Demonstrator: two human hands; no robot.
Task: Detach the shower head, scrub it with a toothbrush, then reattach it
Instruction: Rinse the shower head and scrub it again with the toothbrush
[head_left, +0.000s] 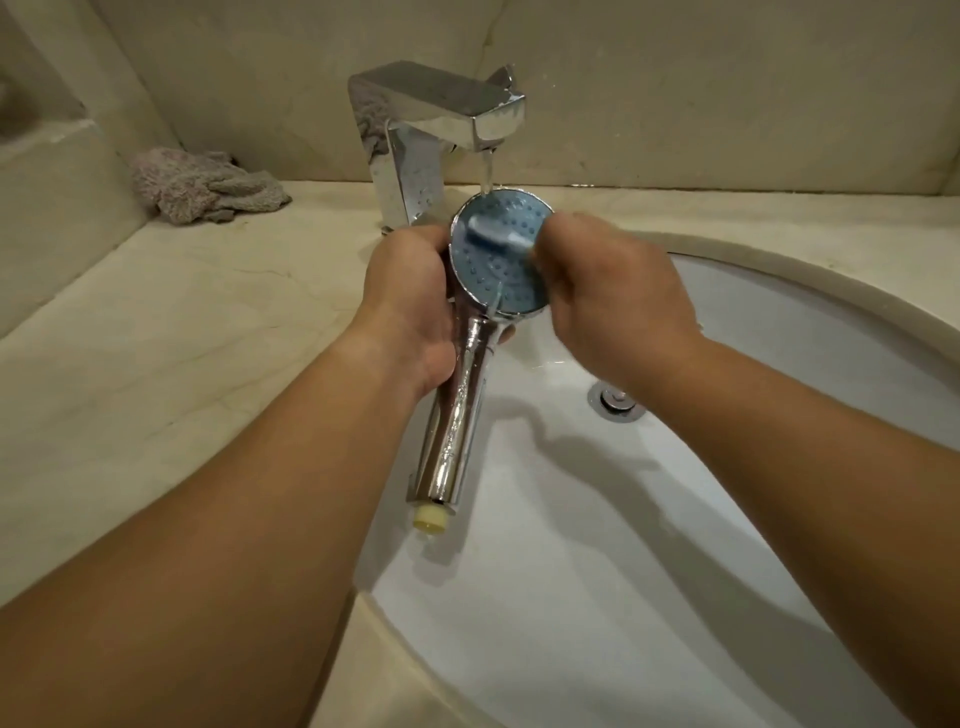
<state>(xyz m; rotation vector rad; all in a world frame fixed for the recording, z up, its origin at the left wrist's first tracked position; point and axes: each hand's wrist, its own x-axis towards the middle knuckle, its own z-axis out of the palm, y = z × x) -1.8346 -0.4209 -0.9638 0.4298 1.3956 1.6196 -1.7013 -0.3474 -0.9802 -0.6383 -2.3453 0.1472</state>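
Observation:
A chrome shower head (457, 410) with a round blue spray face (506, 283) is held over the sink, off its hose, with a cream threaded end at the bottom. My left hand (410, 306) grips it just below the face. My right hand (613, 296) holds a toothbrush (496, 234), blurred, with its pale head lying across the upper part of the blue face. Most of the toothbrush handle is hidden in my right fist. Water from the tap runs onto the top edge of the face.
A square chrome faucet (431, 119) stands behind the hands, running. The white oval sink (779, 322) with a metal drain (615, 400) lies below and to the right. A crumpled grey cloth (202, 184) sits on the beige stone counter (156, 338) at back left.

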